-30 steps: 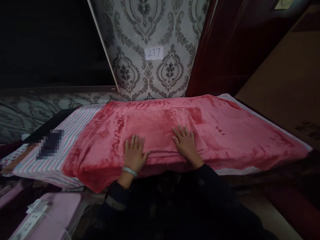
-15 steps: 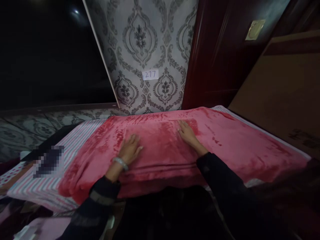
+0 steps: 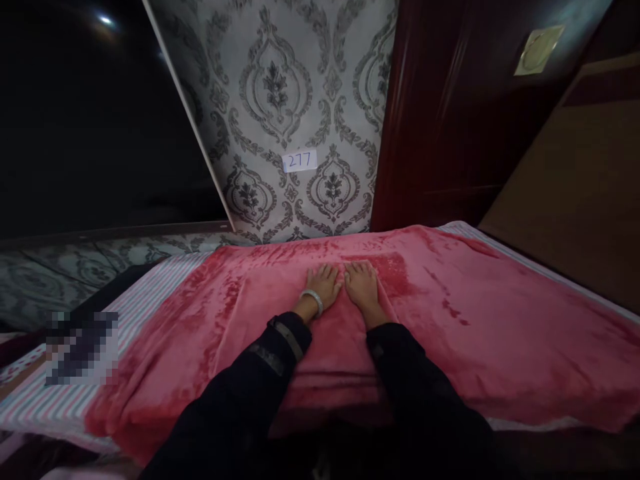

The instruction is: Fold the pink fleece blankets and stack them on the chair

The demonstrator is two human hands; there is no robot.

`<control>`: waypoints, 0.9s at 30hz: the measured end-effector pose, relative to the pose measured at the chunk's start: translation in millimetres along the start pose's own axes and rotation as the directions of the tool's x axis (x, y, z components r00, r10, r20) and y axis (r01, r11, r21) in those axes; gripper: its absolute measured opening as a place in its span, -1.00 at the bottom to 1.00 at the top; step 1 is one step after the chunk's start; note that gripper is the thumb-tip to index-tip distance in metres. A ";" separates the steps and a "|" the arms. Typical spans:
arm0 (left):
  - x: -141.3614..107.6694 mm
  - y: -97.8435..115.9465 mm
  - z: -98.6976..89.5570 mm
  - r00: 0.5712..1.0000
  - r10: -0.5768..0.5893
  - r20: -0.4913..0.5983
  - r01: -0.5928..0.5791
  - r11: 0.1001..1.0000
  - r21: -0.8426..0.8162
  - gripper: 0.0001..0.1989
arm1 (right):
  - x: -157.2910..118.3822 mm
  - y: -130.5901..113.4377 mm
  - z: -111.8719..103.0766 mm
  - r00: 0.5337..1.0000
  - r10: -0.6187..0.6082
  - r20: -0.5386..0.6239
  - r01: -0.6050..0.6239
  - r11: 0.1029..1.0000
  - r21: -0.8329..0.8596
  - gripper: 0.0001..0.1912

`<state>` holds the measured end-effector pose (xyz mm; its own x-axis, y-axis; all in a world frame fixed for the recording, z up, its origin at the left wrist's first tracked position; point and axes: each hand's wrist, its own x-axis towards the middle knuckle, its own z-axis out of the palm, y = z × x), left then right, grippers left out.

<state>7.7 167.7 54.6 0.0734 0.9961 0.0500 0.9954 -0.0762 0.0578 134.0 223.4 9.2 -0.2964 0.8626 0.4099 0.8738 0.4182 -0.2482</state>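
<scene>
A plush pink-red blanket covers most of the raised surface before me. On it lies a folded rectangle of the same plush cloth, its folded layers showing as dark lines along the near edge. My left hand, with a pale bracelet at the wrist, rests palm down near the far edge of the folded cloth, fingers extended. Right beside it, my right hand presses flat near the far right corner, fingers pointing away from me. Neither hand grips anything.
Under the blanket, a striped sheet shows at the left and along the right edge. A large dark screen stands at the left. Behind are patterned wallpaper with a paper label, a dark red panel, and a brown board at right.
My left hand has slid right and away from me, coming up beside the right hand. The right hand has shifted slightly and stays flat on the cloth. The view has moved slightly.
</scene>
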 end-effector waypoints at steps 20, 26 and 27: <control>-81.4 -182.4 -17.4 0.863 -0.501 0.057 0.499 0.865 0.048 -0.40 | 1.2 4.8 9.1 0.998 -0.006 -0.066 0.009 0.999 0.052 -0.52; -68.8 -132.0 -37.8 0.863 -0.492 -0.114 0.504 0.856 0.116 -0.33 | 2.6 3.0 3.7 1.000 0.002 -0.026 -0.001 0.999 0.040 -0.50; -62.5 -111.4 -37.7 0.909 -0.402 -0.112 0.413 0.903 0.114 -0.34 | 2.9 3.2 3.0 1.000 0.001 -0.020 -0.001 0.999 0.039 -0.50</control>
<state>-110.1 112.1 82.7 -0.3399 0.9309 0.1337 0.9367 0.3478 -0.0408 134.8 228.1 6.9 -0.2876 0.8573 0.4269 0.8583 0.4285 -0.2824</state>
